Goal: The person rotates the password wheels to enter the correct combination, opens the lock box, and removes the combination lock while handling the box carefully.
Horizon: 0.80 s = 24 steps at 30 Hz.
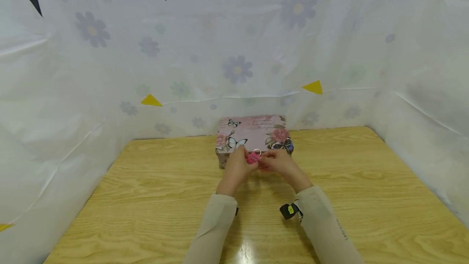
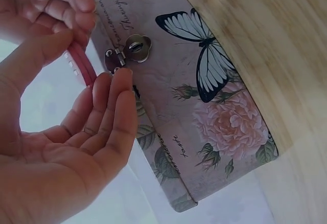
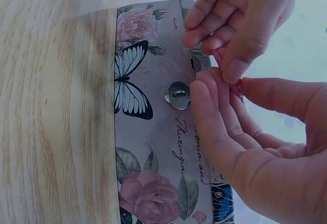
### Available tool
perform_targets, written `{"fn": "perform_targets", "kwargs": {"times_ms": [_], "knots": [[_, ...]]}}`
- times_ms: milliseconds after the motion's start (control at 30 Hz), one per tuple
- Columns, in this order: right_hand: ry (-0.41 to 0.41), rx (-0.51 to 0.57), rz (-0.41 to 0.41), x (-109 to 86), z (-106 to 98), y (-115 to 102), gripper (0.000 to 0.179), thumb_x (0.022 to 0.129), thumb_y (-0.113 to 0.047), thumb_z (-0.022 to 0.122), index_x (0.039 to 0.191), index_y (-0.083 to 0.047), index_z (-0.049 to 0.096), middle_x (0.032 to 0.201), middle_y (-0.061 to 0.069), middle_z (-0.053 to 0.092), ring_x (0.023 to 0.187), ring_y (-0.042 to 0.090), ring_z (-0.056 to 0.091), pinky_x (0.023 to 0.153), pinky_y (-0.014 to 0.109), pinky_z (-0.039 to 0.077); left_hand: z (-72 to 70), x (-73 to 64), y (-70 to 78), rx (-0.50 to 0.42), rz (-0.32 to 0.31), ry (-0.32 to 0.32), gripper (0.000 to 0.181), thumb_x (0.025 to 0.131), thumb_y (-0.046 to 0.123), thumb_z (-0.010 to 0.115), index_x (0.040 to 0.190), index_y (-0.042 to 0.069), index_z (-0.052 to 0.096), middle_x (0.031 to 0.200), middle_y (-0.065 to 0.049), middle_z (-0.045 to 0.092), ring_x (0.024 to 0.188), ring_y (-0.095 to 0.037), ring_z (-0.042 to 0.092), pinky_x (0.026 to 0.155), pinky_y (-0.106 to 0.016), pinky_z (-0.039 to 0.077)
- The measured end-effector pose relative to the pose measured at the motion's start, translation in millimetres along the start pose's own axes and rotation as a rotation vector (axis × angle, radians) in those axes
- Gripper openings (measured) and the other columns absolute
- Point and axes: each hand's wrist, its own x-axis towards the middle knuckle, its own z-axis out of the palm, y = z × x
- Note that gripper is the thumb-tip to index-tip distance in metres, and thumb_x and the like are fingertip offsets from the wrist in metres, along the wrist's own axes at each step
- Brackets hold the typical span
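Wooden table (image 1: 146, 199), white floral curtain walls (image 1: 110, 72), coloured pennants (image 1: 151, 101)

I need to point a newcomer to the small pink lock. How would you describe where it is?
On the wooden table stands a pink floral box printed with butterflies, near the back curtain. At its front edge both hands meet; the pink padlock is pinched between them. It is the only bright pink item, topped with a silver shackle.

Cursive script on floral box (image 3: 153, 147), only "and" legible

Bright even overhead light, glare patch on table (image 1: 244, 251), soft shadows, wide-angle edge bending, wrist views hazy
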Motion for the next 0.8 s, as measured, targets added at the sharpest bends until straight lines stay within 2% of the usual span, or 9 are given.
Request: {"fn": "perform_targets", "kwargs": {"times_ms": [167,333,500,600,800], "knots": [[0.020,-0.034,-0.028,0.6,2,-1,0.025,0.097,-0.003,0.053,0.109,0.018,0.058,0.094,0.022,0.068,0.086,0.028,0.068,0.082,0.042,0.054,-5.3,1.6,0.4,-0.112,-0.006,-0.054,0.030,0.084,0.017,0.075,0.102,0.004,0.054,0.090,-0.007,0.056,0.078,-0.018,0.053,0.066,-0.029,0.047],[0.037,-0.042,-0.017,1.3,7,-2,0.023,0.096,-0.003,0.055,0.110,0.016,0.059,0.095,0.024,0.068,0.083,0.026,0.069,0.077,0.037,0.056,-10.0,4.9,-4.9,-0.169,0.016,-0.087,0.029,0.087,0.010,0.070,0.112,0.000,0.058,0.101,-0.011,0.062,0.088,-0.020,0.058,0.077,-0.032,0.051],[0.045,-0.038,-0.036,1.1,11,-2,0.022,0.095,-0.002,0.056,0.109,0.015,0.060,0.093,0.024,0.069,0.081,0.024,0.069,0.075,0.038,0.056,-13.6,6.4,-7.3,-0.223,0.032,-0.086,0.023,0.086,-0.002,0.066,0.109,-0.006,0.061,0.097,-0.015,0.064,0.086,-0.023,0.061,0.075,-0.031,0.053],[0.038,-0.046,-0.051,0.4,13,-2,0.022,0.095,-0.001,0.056,0.109,0.016,0.059,0.094,0.026,0.068,0.081,0.026,0.069,0.076,0.041,0.056,-14.9,5.1,-7.3,-0.226,0.029,-0.086,0.019,0.087,-0.003,0.064,0.105,-0.006,0.063,0.095,-0.016,0.065,0.085,-0.023,0.061,0.073,-0.031,0.053],[0.070,-0.074,-0.063,-0.4,16,-1,0.021,0.094,0.000,0.057,0.109,0.014,0.061,0.094,0.024,0.069,0.078,0.023,0.068,0.072,0.037,0.057,-13.7,3.6,-8.3,-0.230,0.028,-0.061,0.014,0.087,0.000,0.066,0.101,-0.004,0.064,0.089,-0.014,0.066,0.081,-0.021,0.061,0.071,-0.030,0.053]]}}
